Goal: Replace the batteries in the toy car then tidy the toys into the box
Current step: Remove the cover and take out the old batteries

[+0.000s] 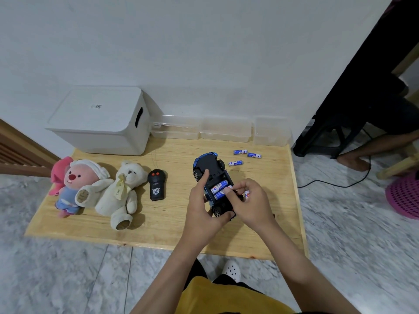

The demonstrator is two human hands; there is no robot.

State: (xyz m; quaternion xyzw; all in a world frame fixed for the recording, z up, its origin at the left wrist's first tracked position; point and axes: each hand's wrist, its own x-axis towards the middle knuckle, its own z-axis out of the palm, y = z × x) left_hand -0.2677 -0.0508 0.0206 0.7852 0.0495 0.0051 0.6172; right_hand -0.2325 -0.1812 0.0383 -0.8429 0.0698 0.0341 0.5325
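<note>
Batteries numbered three loose (235,163) on the far right of the wooden board (172,223), with at least two more seated in the upturned blue toy car (209,171) and one (247,194) pinched in the right hand (249,200). The left hand (203,205) gripped the car. Two plush toys (122,191) and one black remote (157,184), marked "27MHz", lay left; one white lidded box (99,121) stood beyond.

Bare tabletop (176,214) between remote (157,185) and car (212,175), seemingly passable.
</note>
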